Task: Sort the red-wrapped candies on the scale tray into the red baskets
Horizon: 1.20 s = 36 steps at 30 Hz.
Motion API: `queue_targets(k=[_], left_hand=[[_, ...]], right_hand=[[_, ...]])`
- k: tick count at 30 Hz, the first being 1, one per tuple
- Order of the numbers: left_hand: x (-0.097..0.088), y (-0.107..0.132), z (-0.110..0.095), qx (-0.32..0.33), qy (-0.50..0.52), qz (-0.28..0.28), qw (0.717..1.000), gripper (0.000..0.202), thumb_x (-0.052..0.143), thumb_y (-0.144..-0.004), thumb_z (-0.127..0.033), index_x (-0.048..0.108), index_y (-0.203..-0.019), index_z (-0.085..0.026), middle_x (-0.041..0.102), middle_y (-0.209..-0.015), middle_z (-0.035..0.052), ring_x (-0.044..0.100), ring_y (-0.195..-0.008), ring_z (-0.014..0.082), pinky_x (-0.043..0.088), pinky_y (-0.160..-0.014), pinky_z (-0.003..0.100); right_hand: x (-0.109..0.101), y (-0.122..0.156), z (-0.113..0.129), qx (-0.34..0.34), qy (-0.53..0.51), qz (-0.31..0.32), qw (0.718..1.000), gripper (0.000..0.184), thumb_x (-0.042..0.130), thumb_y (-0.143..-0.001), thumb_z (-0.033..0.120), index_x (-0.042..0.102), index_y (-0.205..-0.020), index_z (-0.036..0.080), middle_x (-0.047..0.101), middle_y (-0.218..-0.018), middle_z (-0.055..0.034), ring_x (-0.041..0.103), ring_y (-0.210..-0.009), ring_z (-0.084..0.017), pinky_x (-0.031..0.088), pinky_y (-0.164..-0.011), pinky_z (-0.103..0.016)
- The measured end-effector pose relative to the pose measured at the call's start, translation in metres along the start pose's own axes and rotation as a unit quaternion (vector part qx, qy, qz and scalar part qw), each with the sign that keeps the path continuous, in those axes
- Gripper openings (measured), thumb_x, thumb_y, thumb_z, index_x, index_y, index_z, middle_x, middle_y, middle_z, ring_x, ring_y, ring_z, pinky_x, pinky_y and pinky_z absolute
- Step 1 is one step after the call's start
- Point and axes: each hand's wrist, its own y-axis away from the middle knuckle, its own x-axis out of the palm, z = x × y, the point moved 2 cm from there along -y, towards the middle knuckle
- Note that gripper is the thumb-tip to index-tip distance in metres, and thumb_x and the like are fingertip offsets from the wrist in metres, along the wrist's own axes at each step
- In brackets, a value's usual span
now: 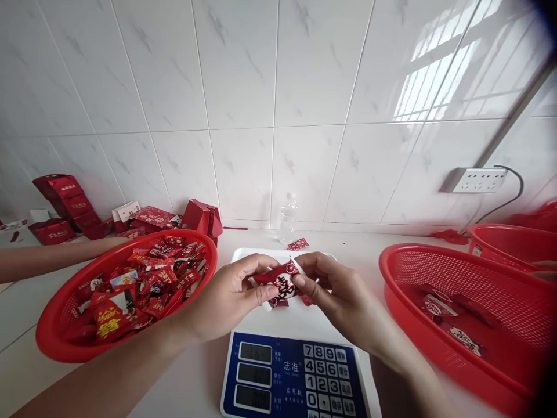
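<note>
Over a white and blue digital scale (292, 374), a small red candy packet (282, 281) with dark lettering and a pale flower print is held between both hands. My left hand (237, 293) pinches its left end, thumb across the front. The right end is gripped by my right hand (333, 290), thumb and fingers closed on the wrapper edge. Behind the hands, part of the scale's white pan (243, 253) shows. Small red pieces (307, 300) lie on it, mostly hidden by the fingers and the packet.
A red basket (56, 325) full of wrapped sweets stands left, with another person's arm (47, 260) behind it. Right is a red basket (418, 255) holding a few packets. Red boxes (202, 219), a clear bottle (288, 217) and a wall socket (476, 180) are farther back.
</note>
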Motion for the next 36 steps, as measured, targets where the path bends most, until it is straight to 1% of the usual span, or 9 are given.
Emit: queue_targets(k=[5, 8, 12, 14, 17, 21, 25, 30, 36], left_hand=[[0.000, -0.007, 0.017, -0.033, -0.059, -0.022, 0.997, 0.022, 0.059, -0.092, -0.024, 0.058, -0.114, -0.023, 0.069, -0.112, 0.0024, 0.067, -0.098, 0.0169, 0.054, -0.085, 0.030], [0.004, -0.010, 0.035, -0.068, -0.132, 0.011, 0.989, 0.021, 0.058, -0.090, -0.022, 0.061, -0.111, -0.022, 0.069, -0.109, 0.0033, 0.066, -0.099, 0.0193, 0.054, -0.087, 0.034], [0.018, -0.014, 0.054, -0.040, -0.321, 0.044, 0.945, 0.029, 0.055, -0.090, -0.017, 0.063, -0.118, -0.021, 0.064, -0.128, 0.0100, 0.054, -0.125, 0.0272, 0.044, -0.105, 0.047], [0.027, -0.019, 0.061, -0.032, -0.396, 0.070, 0.915, 0.041, 0.056, -0.093, -0.027, 0.054, -0.134, -0.020, 0.047, -0.149, 0.0153, 0.032, -0.144, 0.0324, 0.031, -0.115, 0.055], [0.041, -0.031, 0.069, -0.065, -0.424, 0.150, 0.891, 0.067, 0.050, -0.094, -0.052, 0.031, -0.152, -0.024, 0.018, -0.164, 0.0155, 0.004, -0.151, 0.0373, 0.016, -0.117, 0.063], [0.053, -0.052, 0.074, -0.047, -0.413, 0.229, 0.880, 0.068, 0.039, -0.093, -0.066, 0.034, -0.152, -0.033, 0.014, -0.166, 0.0096, -0.002, -0.150, 0.0413, 0.005, -0.115, 0.068], [0.052, -0.069, 0.077, -0.043, -0.393, 0.247, 0.885, 0.072, 0.038, -0.090, -0.071, 0.039, -0.150, -0.031, 0.013, -0.166, 0.0098, -0.007, -0.149, 0.0410, 0.001, -0.115, 0.066], [0.018, -0.072, 0.075, -0.063, -0.408, 0.141, 0.900, 0.071, 0.030, -0.095, -0.066, 0.034, -0.153, -0.025, 0.023, -0.163, 0.0108, 0.010, -0.151, 0.0324, 0.017, -0.118, 0.056], [-0.085, -0.044, 0.075, -0.116, -0.489, -0.041, 0.864, 0.054, 0.038, -0.093, -0.036, 0.041, -0.143, -0.016, 0.035, -0.157, 0.0140, 0.025, -0.147, 0.0263, 0.019, -0.120, 0.043]], right_hand=[[-0.018, -0.002, -0.012, 0.051, 0.140, -0.065, 0.987, 0.024, 0.053, -0.092, 0.039, 0.067, -0.098, 0.020, 0.068, -0.069, -0.0002, 0.061, -0.058, -0.015, 0.048, -0.057, -0.028], [-0.034, 0.000, -0.014, 0.083, 0.222, -0.133, 0.962, 0.027, 0.054, -0.090, 0.039, 0.069, -0.106, 0.023, 0.073, -0.076, -0.0008, 0.065, -0.062, -0.017, 0.050, -0.059, -0.030], [-0.044, 0.004, -0.011, 0.083, 0.226, -0.162, 0.957, 0.030, 0.054, -0.089, 0.042, 0.071, -0.106, 0.025, 0.074, -0.080, -0.0024, 0.068, -0.067, -0.018, 0.051, -0.060, -0.029], [-0.044, 0.005, -0.008, 0.074, 0.227, -0.163, 0.957, 0.031, 0.054, -0.089, 0.042, 0.072, -0.106, 0.024, 0.074, -0.079, -0.0028, 0.068, -0.067, -0.018, 0.052, -0.060, -0.029], [-0.043, 0.007, -0.006, 0.068, 0.231, -0.158, 0.958, 0.031, 0.054, -0.090, 0.043, 0.071, -0.107, 0.025, 0.075, -0.080, -0.0022, 0.068, -0.064, -0.017, 0.051, -0.058, -0.029], [-0.040, 0.009, -0.003, 0.064, 0.229, -0.143, 0.961, 0.031, 0.053, -0.091, 0.044, 0.070, -0.109, 0.025, 0.073, -0.077, -0.0013, 0.066, -0.059, -0.016, 0.050, -0.055, -0.028], [-0.041, 0.010, 0.001, 0.055, 0.232, -0.138, 0.961, 0.028, 0.055, -0.091, 0.041, 0.070, -0.109, 0.025, 0.071, -0.074, -0.0007, 0.064, -0.056, -0.016, 0.051, -0.056, -0.028], [-0.046, 0.010, 0.001, 0.046, 0.233, -0.122, 0.964, 0.029, 0.054, -0.092, 0.041, 0.069, -0.111, 0.025, 0.073, -0.076, -0.0016, 0.065, -0.057, -0.016, 0.052, -0.055, -0.027], [-0.048, 0.012, 0.004, 0.055, 0.240, -0.133, 0.960, 0.029, 0.054, -0.093, 0.044, 0.069, -0.110, 0.025, 0.073, -0.075, -0.0010, 0.065, -0.057, -0.015, 0.051, -0.054, -0.026]])
